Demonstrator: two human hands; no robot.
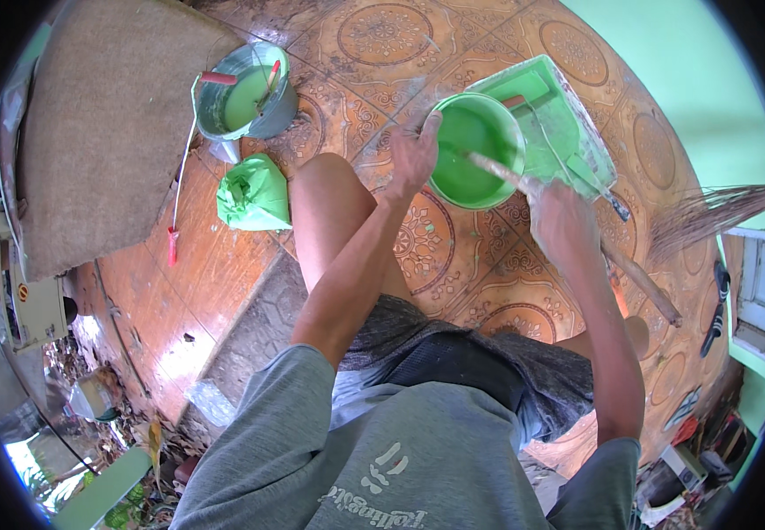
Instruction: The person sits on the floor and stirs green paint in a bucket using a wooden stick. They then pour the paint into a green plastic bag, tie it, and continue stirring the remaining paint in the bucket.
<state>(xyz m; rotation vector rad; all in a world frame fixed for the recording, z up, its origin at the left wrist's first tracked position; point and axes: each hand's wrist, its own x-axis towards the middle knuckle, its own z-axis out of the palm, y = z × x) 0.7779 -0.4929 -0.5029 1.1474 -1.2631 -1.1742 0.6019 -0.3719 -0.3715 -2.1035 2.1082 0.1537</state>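
Observation:
A bucket of green paint [478,150] stands on the tiled floor in front of me. My left hand [414,157] is closed on its left rim, thumb toward the inside. In my right hand [564,219] is a wooden stick [643,284], gripped partway along. One end of the stick reaches into the paint, while the other sticks out behind the hand toward the lower right. Right beside the bucket lies a paint tray [607,155] smeared with green, with a paint roller [568,161] resting in it.
Further left stands a grey bucket [287,110] of pale green liquid, a long-handled roller [190,132] leaning on its rim. A tied green plastic bag [255,194] sits below it. Brown board [100,124] fills the far left. A stick broom [709,216] is at right by the green wall.

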